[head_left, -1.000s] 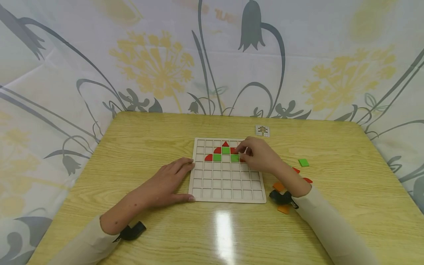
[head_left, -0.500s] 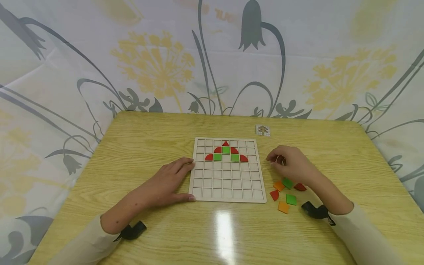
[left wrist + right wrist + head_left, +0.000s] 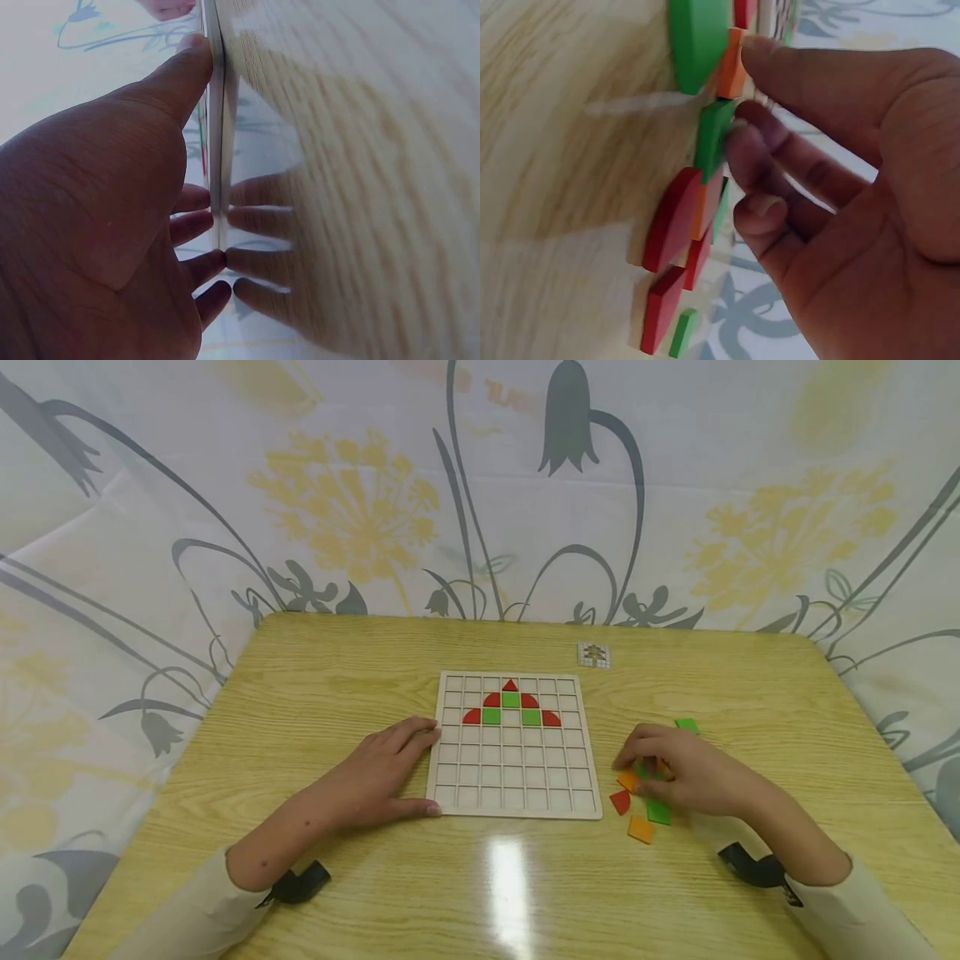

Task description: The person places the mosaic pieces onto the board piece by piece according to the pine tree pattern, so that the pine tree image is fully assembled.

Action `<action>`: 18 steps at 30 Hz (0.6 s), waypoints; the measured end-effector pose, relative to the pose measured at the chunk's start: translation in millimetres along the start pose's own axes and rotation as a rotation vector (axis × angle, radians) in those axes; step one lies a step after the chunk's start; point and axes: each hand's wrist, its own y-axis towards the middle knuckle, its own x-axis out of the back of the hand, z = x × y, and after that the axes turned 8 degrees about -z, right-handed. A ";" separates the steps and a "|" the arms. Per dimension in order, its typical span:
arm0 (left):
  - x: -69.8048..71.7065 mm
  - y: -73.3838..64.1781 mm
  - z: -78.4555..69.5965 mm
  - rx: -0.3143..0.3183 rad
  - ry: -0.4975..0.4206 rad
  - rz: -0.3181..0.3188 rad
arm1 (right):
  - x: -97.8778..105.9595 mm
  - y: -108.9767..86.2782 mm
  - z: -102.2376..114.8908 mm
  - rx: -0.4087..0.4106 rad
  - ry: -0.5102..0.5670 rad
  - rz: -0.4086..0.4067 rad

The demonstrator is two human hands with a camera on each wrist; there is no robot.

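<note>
A wooden grid board (image 3: 512,768) lies flat on the table, with red and green tiles set in its upper cells in a stepped peak. A red triangle (image 3: 510,686) is at the top. My left hand (image 3: 378,777) rests along the board's left edge, fingers at the side and thumb by the near corner. Over a loose pile of tiles at the right, my right hand (image 3: 686,768) hangs with bent fingers. In the right wrist view its thumb is beside an orange tile (image 3: 732,64) and its fingertips are close to a green tile (image 3: 714,141); nothing shows pinched between them.
A small printed pattern card (image 3: 594,655) lies behind the board. Around the right hand are a red quarter-round tile (image 3: 620,802), an orange tile (image 3: 641,829) and a green tile (image 3: 687,725). A flowered cloth (image 3: 480,485) hangs behind the table.
My right hand has left the board's upper right, moving right and then down to the loose tiles. Red rounded tiles lie uncovered at the board's right side. The left hand has stayed put.
</note>
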 end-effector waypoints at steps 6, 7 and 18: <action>0.5 -0.3 0.5 -0.008 0.006 -0.004 | -2.9 0.9 -3.3 -0.004 -0.002 0.015; 0.6 -0.2 0.5 -0.010 0.006 -0.006 | -3.2 1.0 -4.0 -0.005 0.001 0.014; 0.3 -0.5 0.7 -0.007 0.010 -0.006 | -3.4 4.5 -5.4 -0.059 0.061 -0.006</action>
